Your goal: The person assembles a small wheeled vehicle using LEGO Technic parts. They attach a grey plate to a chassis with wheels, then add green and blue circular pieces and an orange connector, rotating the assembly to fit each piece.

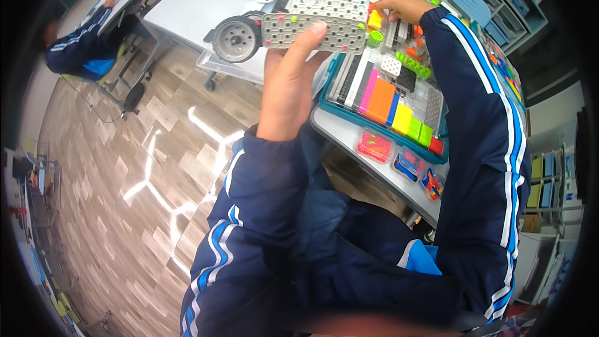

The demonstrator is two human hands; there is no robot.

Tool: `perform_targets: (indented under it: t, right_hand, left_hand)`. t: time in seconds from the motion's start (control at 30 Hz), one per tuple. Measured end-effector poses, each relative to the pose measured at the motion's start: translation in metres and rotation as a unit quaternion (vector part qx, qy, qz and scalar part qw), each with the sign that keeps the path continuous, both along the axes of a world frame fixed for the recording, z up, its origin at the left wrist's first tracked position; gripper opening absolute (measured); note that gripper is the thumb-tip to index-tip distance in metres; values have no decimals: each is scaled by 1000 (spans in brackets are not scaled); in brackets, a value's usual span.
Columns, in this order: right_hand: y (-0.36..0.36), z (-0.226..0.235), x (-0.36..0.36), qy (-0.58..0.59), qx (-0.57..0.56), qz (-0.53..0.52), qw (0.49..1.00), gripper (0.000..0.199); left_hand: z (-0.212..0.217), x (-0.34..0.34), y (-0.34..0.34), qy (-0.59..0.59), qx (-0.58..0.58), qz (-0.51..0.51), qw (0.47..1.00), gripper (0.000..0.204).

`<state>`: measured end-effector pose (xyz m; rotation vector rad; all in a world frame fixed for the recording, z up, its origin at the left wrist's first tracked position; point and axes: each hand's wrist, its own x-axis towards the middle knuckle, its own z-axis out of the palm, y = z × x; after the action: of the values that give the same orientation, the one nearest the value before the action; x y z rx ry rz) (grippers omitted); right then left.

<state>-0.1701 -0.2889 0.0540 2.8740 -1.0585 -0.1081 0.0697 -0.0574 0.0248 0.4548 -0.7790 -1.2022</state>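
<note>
My left hand (291, 75) is closed around a building-kit vehicle model (346, 34), raised over the table's edge. The model has grey perforated plates with small red and green pegs, and a grey wheel with a black tyre (237, 40) at its left end. My thumb presses on the front plate. Behind the model, my right hand (402, 7) reaches into the teal parts box (324, 101), fingers bent and apart beside yellow and orange blocks (375, 20). Its fingertips are partly hidden among the parts. A green gear-like piece (375, 39) lies just below them.
The box holds orange, yellow, blue and green bars, with a white block (391, 65) and a black block (406, 78). Small clear boxes of red pegs (374, 145) and blue pieces (409, 163) line the near table edge. Another person's sleeve (73, 42) shows at a far-left table.
</note>
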Motion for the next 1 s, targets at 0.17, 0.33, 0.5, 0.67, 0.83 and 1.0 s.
perform_targets:
  t: [0.17,0.33,0.5,0.67,0.83,1.0]
  right_hand:
    - [-7,2,-3,-5,62,15,998,21]
    - [-10,3,-5,-5,88,-28,996,21]
    - [-12,4,-5,-17,78,0,997,20]
    - [-14,6,-10,-53,27,21,998,16]
    - [-12,1,-15,-87,8,33,996,15]
    - [-9,-6,-10,-80,-10,10,997,14]
  left_hand:
    - [0,-1,0,6,-5,-4,1000,36]
    - [1,0,0,-6,-1,-16,1000,38]
    - [0,1,0,-11,-10,-14,1000,38]
    - [-1,2,-2,-13,1,-7,1000,37]
    - [-2,0,-3,0,-2,2,1000,36]
    - [-3,0,-3,-4,-3,-7,1000,37]
